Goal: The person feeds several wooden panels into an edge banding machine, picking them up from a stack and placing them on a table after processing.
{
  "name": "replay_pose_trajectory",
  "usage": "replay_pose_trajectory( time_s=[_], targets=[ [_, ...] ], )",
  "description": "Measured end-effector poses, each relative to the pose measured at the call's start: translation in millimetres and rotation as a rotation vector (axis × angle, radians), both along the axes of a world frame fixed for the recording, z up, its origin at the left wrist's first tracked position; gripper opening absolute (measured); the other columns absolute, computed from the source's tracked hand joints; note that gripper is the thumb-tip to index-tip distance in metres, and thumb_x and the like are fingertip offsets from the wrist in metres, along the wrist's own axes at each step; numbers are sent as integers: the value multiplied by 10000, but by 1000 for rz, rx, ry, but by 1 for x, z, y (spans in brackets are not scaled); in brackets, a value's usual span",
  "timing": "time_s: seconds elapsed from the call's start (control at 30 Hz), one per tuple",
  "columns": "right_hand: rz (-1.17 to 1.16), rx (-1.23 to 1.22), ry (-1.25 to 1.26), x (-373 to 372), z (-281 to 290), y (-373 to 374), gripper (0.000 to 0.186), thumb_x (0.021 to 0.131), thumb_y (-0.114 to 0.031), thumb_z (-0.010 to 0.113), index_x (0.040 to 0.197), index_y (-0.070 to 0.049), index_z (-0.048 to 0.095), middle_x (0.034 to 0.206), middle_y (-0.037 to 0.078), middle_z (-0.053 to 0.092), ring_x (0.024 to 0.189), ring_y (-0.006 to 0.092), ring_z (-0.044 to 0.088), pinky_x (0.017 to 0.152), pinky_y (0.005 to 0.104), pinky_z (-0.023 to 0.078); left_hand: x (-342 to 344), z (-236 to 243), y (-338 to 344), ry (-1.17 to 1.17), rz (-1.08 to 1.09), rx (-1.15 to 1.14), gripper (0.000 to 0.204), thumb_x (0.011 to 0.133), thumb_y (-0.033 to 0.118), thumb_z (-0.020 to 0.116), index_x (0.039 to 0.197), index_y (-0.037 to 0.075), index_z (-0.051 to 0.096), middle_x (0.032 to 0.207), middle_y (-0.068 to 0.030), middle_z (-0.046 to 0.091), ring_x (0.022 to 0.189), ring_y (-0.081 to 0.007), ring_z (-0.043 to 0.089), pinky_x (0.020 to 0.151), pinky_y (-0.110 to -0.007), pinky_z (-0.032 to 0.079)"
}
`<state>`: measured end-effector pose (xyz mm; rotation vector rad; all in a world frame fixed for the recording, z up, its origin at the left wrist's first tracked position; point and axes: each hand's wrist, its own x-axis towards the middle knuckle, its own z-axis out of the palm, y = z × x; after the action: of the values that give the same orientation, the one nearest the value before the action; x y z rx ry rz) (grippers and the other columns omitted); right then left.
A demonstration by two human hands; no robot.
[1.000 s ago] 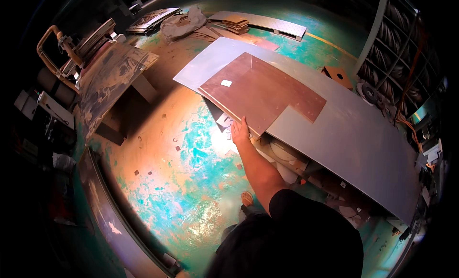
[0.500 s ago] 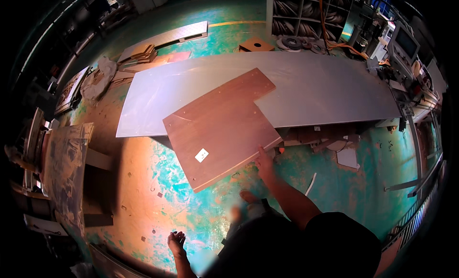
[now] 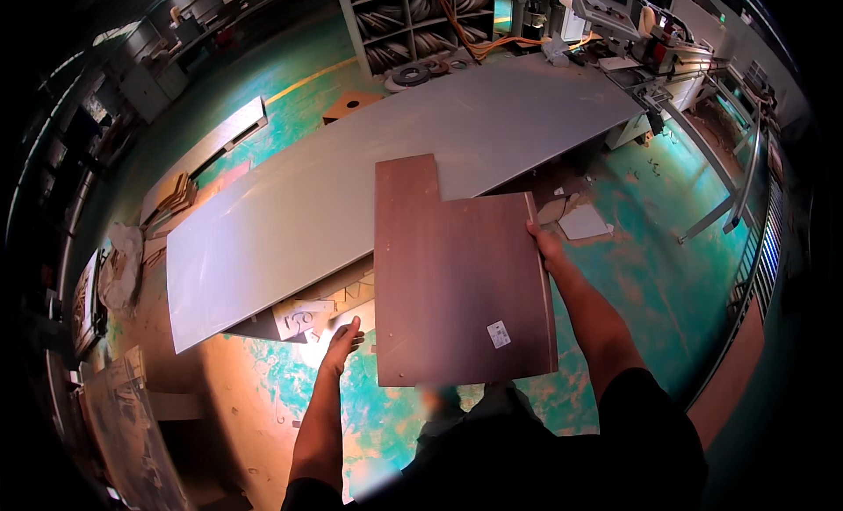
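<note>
A brown wooden panel (image 3: pixel 457 283), L-shaped with a notch at its upper right, is held up over the front edge of the large grey tabletop (image 3: pixel 307 212). My right hand (image 3: pixel 546 246) grips the panel's right edge near the upper corner; most of its fingers are hidden. Small holes dot the panel, and a white label (image 3: pixel 499 334) sticks to its lower right. My left hand (image 3: pixel 345 345) is raised just left of the panel's lower left side, apart from it. Its fingers reach out loosely with nothing in them.
Under the tabletop lie offcuts and a pale board (image 3: pixel 586 222). A shelf unit (image 3: pixel 417 24) stands at the far side, with a machine and screen (image 3: pixel 606 6) right of it. Metal rails (image 3: pixel 711 169) run along the right. A worn board (image 3: pixel 132 432) leans at lower left.
The panel has turned, its notched end now pointing away from me and its label at lower right. My left hand has risen toward it. The view has swung right.
</note>
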<state>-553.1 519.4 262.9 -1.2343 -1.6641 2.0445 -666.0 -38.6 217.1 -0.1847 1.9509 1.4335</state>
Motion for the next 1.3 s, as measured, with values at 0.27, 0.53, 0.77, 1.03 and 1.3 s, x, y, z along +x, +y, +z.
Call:
replay_pose_trajectory(
  time_s=[0.27,0.53,0.77,1.03,1.3],
  targets=[
    [144,393,-227,6,-31,183,741,863,-543,734,1088,163,700,1079,278,733,1013,338,729,877,404,554,86,-51,215,-306,-32,225,768,954,708,563,1317,37,654,1220,-96,715,1077,-219,685,899,-397,551],
    [280,738,-304,-15,16,309,705,855,-514,708,1261,61,671,1232,279,691,1180,418,657,1033,436,490,124,-15,404,-279,190,380,825,971,640,594,1434,-36,501,1348,-147,640,1212,-292,638,1009,-462,526],
    [-261,1037,-57,101,25,308,538,941,-312,691,1358,14,596,1356,226,597,1289,394,549,1097,464,432,107,-18,527,-331,216,343,793,991,672,521,1429,10,512,1345,-141,644,1183,-305,655,984,-492,533],
    [-438,-456,148,169,-17,285,839,950,-505,716,1526,23,409,1507,169,482,1244,293,569,1012,412,470,91,-19,681,-463,78,348,768,1012,670,478,1444,35,488,1372,-141,605,1210,-321,624,1017,-511,507],
    [-582,-187,31,164,-7,433,500,944,-337,751,1254,36,630,1115,111,707,961,200,677,824,342,529,49,21,780,-546,58,569,702,998,605,570,1507,144,423,1448,-92,529,1358,-309,508,1134,-491,405]
  ],
)
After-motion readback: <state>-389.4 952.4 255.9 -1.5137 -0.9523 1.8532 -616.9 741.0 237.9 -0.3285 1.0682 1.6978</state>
